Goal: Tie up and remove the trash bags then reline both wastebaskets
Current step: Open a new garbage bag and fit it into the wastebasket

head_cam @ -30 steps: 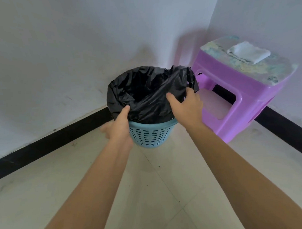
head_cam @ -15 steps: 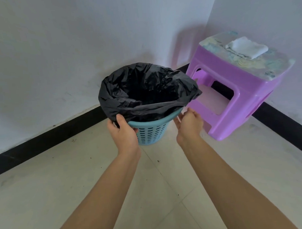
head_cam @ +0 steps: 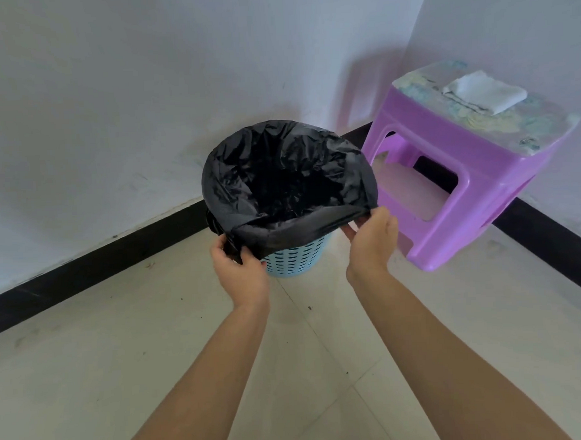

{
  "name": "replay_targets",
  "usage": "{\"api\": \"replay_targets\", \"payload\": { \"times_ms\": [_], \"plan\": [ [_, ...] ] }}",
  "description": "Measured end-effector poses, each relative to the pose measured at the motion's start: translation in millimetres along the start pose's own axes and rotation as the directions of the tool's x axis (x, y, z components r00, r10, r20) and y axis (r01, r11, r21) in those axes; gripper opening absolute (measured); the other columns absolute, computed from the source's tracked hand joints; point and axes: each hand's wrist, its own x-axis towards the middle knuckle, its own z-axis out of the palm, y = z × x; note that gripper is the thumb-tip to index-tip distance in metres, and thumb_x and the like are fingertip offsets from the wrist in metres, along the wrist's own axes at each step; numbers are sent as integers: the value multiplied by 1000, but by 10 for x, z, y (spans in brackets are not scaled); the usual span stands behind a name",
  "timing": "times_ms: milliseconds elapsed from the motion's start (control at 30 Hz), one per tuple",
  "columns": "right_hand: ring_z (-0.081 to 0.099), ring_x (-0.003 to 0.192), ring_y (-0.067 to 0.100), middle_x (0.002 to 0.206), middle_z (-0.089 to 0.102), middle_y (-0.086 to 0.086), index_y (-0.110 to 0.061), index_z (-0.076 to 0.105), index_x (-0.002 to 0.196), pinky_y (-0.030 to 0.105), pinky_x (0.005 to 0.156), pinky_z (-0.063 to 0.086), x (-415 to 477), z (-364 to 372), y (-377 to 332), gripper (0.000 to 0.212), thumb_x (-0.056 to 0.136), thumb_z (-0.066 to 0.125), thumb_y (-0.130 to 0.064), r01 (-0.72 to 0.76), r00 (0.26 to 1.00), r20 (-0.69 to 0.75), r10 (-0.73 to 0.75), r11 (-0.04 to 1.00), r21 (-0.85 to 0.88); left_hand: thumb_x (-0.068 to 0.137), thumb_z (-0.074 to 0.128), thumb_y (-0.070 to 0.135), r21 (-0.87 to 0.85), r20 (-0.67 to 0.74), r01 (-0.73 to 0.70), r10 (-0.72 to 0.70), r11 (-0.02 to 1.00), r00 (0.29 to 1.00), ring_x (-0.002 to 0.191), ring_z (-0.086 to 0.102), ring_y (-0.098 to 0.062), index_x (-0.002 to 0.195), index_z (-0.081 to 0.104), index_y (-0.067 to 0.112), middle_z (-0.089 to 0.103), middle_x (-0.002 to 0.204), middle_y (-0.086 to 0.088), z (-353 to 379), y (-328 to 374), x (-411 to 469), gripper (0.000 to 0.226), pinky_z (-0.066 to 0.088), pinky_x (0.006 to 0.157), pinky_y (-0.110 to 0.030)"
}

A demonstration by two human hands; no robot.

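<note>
A light blue perforated wastebasket [head_cam: 294, 260] stands on the tiled floor in the room's corner. A black trash bag [head_cam: 281, 174] lines it, its mouth spread wide and folded over the rim. My left hand [head_cam: 240, 269] pinches the bag's folded edge at the near left of the rim. My right hand [head_cam: 372, 238] pinches the same edge at the near right, the plastic stretched taut between the two hands. Most of the basket's rim is hidden under the bag.
A purple plastic stool [head_cam: 459, 177] stands close to the basket's right, against the right wall, with a folded white cloth [head_cam: 485, 94] on top. White walls with a black skirting [head_cam: 96, 264] close off the corner. Pale floor tiles [head_cam: 155, 356] lie in front.
Both hands have taken hold of the bag's near edge and pulled it down over the basket's rim. The bag's mouth has gone from crumpled to wide and round.
</note>
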Motion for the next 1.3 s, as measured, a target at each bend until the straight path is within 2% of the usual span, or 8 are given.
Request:
{"api": "replay_targets", "payload": {
  "times_ms": [200, 433, 667, 867, 1000, 1133, 1233, 1300],
  "plan": [
    [71, 88, 21, 108, 68, 8, -6, 58, 116, 34, 74, 60, 161, -196, 153, 24, 102, 50, -24, -357, 867, 253, 430, 889, -287, 94, 56, 4, -42, -38, 242, -243, 969, 969, 101, 61, -23, 122, 49, 20, 57, 124, -7, -70, 45, 226, 33, 57, 87, -38],
    [58, 103, 23, 116, 59, 7, -12, 54, 124, 43, 94, 53, 398, -208, 35, 34, 91, 56, -21, -167, 966, 103, 237, 879, -447, 85, 59, 54, 237, 0, -95, 98, 967, 995, 139, 36, -26, 153, 29, 21, 36, 153, -7, 68, 491, 297, 80, 34, 114, -48],
    [62, 105, 21, 112, 64, -3, -25, 54, 123, 41, 91, 54, 592, -204, -220, 40, 100, 42, -55, -279, 910, 249, 331, 934, -225, 85, 40, -10, 264, 233, -50, -13, 963, 972, 116, 53, -26, 143, 35, 13, 51, 126, -7, -95, 777, 483, 63, 46, 98, -37],
    [68, 101, 30, 107, 71, 11, -18, 68, 98, 39, 82, 58, 763, -293, 8, 12, 87, 73, -19, -56, 969, 185, 164, 875, -482, 85, 46, -9, 339, 258, 7, -100, 941, 961, 112, 53, -29, 141, 34, 18, 51, 123, -8, -290, 828, 539, 63, 50, 97, -46],
    [56, 110, 26, 133, 53, 11, -19, 55, 127, 35, 86, 49, 765, -285, -118, 44, 86, 69, -20, 62, 989, 146, 35, 790, -610, 79, 72, 30, 731, 262, -244, 68, 637, 963, 139, 26, -38, 149, 21, 19, 28, 151, -17, -341, 891, 481, 88, 30, 112, -54],
    [46, 122, 19, 128, 51, 2, -19, 60, 127, 18, 99, 33, 465, 87, -681, 35, 93, 56, -25, 774, 605, 464, -647, 341, -534, 92, 62, 30, 609, 628, -782, 521, 134, 578, 131, 40, -38, 143, 37, 13, 45, 140, -17, -227, 1216, 442, 60, 35, 106, -51],
    [53, 117, 28, 122, 60, 7, -26, 62, 128, 35, 98, 45, 301, 432, -744, 36, 94, 53, -34, 955, 161, 967, -197, -217, -203, 97, 49, 37, 351, 934, -897, 26, -269, 358, 123, 52, -31, 141, 44, 22, 58, 129, -7, 0, 1217, 542, 46, 41, 102, -48],
    [48, 125, 31, 130, 58, 7, -27, 59, 133, 45, 105, 39, 261, 509, -540, 39, 96, 51, -38, 783, 236, 931, 277, -622, -13, 98, 45, 46, 220, 829, -816, -338, -534, 445, 133, 45, -28, 140, 47, 24, 55, 137, -6, 91, 1106, 596, 48, 26, 114, -54]
  ]
}}
